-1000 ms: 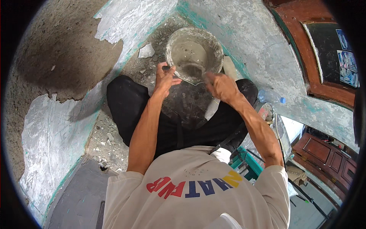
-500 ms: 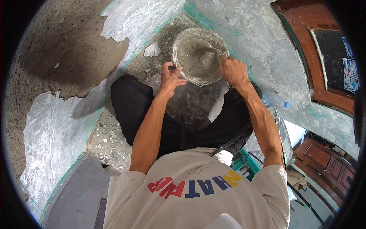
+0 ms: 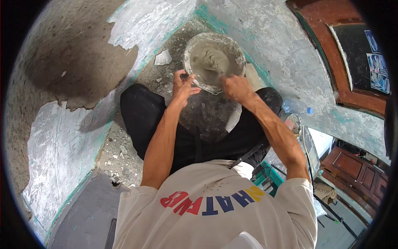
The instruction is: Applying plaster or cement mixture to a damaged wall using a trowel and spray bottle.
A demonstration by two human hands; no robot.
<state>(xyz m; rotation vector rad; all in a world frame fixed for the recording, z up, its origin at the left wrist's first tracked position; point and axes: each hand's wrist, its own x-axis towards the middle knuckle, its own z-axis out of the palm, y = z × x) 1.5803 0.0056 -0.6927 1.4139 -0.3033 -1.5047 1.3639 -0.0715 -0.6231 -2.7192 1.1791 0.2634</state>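
One person [image 3: 215, 226], seated on a rubble-strewn floor [image 3: 105, 141], worked a single bucket [image 3: 190, 50] of wet grey mix [image 3: 213, 59], set just beyond the bent knees [image 3: 139, 99] near where two walls [image 3: 265, 37] met. Mixing looked well along: the contents appeared wetted through, though ridges at the middle suggested smoothing was unfinished. Of two hands, the left hand's [image 3: 181, 89] grip held the rim loosely, fingers partly spread; the right hand's [image 3: 239, 88] was curled tight, apparently on a tool handle the fist concealed. Nearby were one plastic bottle [image 3: 296, 107], one green crate [image 3: 271, 177] and one large white flake [image 3: 163, 57]; smaller chips [image 3: 123, 150] defied counting.
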